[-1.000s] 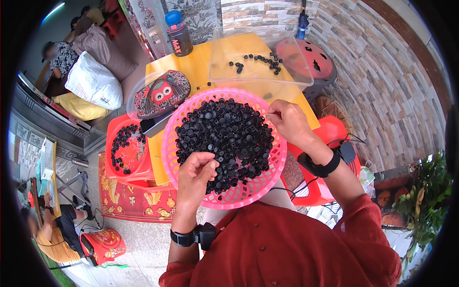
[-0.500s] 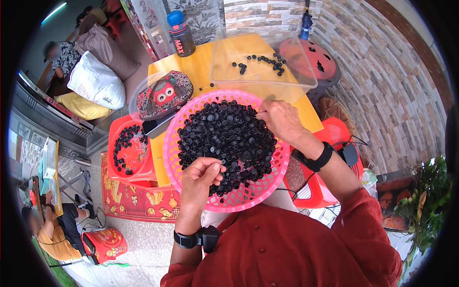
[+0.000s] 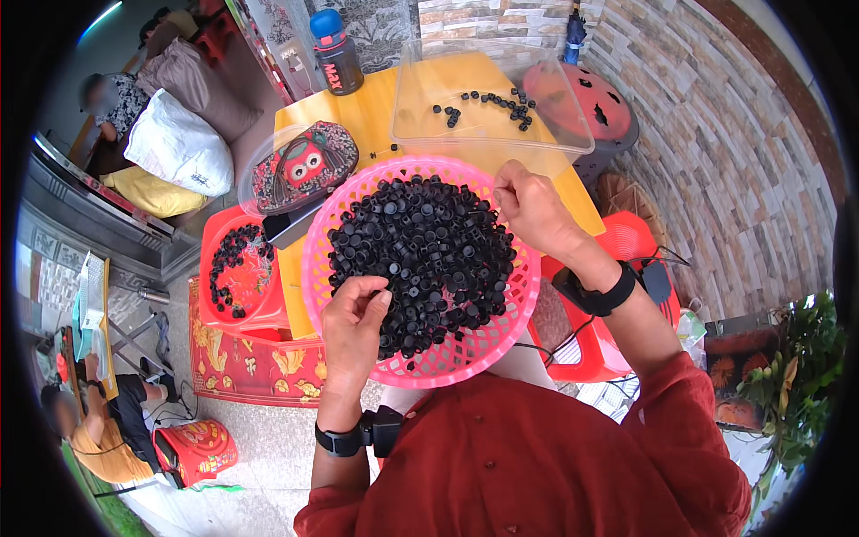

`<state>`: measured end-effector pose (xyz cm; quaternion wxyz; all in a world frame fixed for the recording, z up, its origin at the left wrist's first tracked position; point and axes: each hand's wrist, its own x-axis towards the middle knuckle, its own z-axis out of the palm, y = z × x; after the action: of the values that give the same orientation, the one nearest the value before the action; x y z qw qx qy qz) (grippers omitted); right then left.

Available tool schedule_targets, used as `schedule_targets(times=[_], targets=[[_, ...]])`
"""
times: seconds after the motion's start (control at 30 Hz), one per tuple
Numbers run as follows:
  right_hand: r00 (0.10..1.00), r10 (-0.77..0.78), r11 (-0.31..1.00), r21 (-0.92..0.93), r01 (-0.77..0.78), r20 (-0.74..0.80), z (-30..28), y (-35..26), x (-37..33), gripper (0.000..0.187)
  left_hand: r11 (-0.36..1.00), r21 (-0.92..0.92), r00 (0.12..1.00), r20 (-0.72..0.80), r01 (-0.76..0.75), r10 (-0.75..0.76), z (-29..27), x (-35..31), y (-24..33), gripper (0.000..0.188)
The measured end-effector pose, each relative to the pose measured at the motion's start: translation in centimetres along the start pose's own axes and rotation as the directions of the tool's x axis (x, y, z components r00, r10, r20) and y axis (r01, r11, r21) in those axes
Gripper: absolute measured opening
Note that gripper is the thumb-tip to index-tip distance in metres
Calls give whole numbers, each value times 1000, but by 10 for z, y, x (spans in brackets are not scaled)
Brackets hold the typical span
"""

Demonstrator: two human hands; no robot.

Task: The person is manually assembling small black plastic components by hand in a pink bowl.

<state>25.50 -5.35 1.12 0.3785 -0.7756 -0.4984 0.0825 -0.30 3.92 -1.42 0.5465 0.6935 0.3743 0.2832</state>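
Note:
A pink openwork plastic basket (image 3: 315,259) in front of me is heaped with small black plastic caps (image 3: 420,251). Over the near left part of the heap is my left hand (image 3: 353,322), thumb and forefinger brought together close to the caps. Whatever sits between those fingertips is too small or hidden to make out. My right hand (image 3: 535,210) is raised over the basket's far right rim, its fingers curled into a pinch; their content cannot be seen. Beyond it, a clear plastic tray (image 3: 483,143) holds several of the black caps (image 3: 519,112).
The basket overlaps a yellow table (image 3: 380,103) bearing a blue-lidded bottle (image 3: 338,58) and an owl-patterned pouch (image 3: 309,166) in a clear container. A red stool (image 3: 246,286) with black pieces stands left, another red stool (image 3: 626,237) right. Other people sit at far left.
My right hand has moved right and slightly up, off the heap and over the rim. My left hand has shifted a little left and up, still pinched. The view has tilted slightly.

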Motion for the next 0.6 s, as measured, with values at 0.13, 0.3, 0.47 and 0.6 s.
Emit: schedule_targets(times=[0.13, 0.3, 0.47, 0.6], targets=[[964, 246, 769, 586, -255, 97, -13, -13, -13, 4, 987, 144, 997, 39, -70, 65, -11, 5, 7, 13], [967, 215, 724, 643, -251, 135, -23, -26, -34, 9, 925, 339, 974, 201, -173, 109, -18, 7, 12, 20], [977, 179, 654, 728, -206, 116, -24, -35, -56, 10, 765, 493, 891, 389, -414, 232, -6, -1, 22, 27], [973, 187, 638, 737, -224, 133, -28, -34, -72, 10, 825, 382, 779, 618, -416, 107, 1, -2, 33, 25]])
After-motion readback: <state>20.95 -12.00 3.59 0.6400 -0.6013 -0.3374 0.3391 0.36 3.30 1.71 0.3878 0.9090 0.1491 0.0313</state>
